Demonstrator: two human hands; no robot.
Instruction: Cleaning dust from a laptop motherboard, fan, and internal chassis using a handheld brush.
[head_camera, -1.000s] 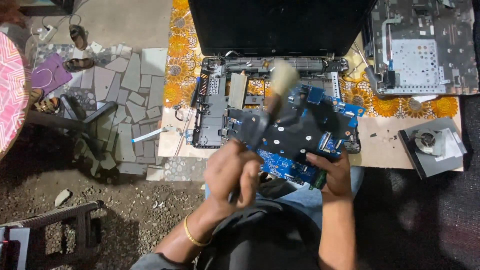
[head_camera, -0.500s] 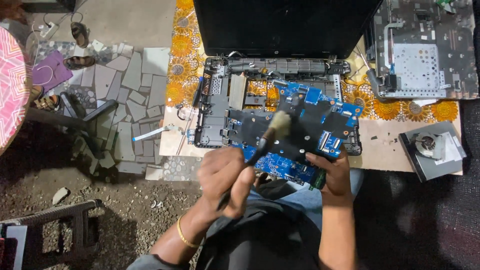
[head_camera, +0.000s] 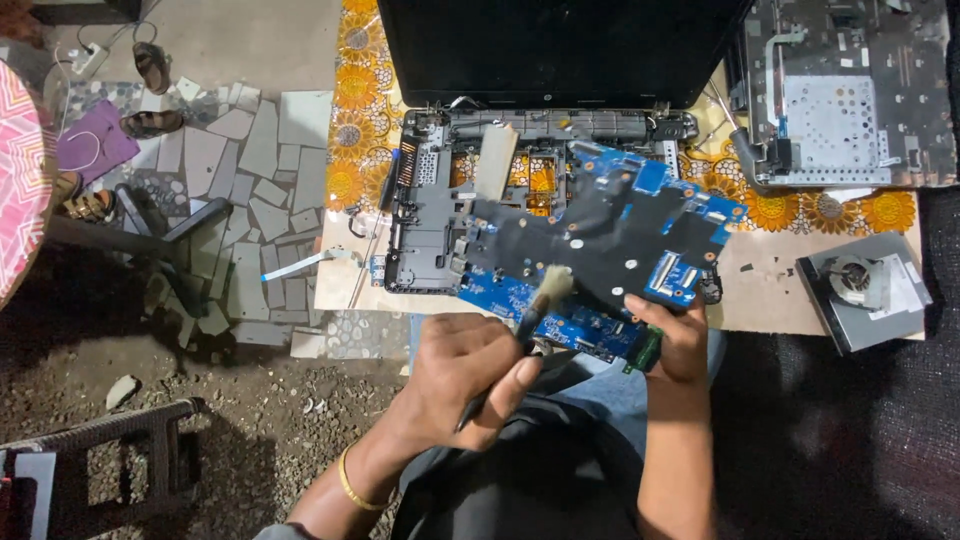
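The dismantled black laptop base (head_camera: 440, 215) lies on the worktop (head_camera: 770, 290) covered by a sunflower-patterned cloth. Above it the blue and black laptop circuit board (head_camera: 600, 240) is held tilted, its long axis running left to right, near edge toward the person. It looks stiff, light and fragile, best held by its edges. The right hand (head_camera: 675, 340) grips its near right corner. The left hand (head_camera: 465, 375) is closed around a dark-handled small brush (head_camera: 530, 310), whose pale bristles point up-right onto the board's near edge.

Floral-clothed table (head_camera: 352, 120) under laptop chassis (head_camera: 430, 215)
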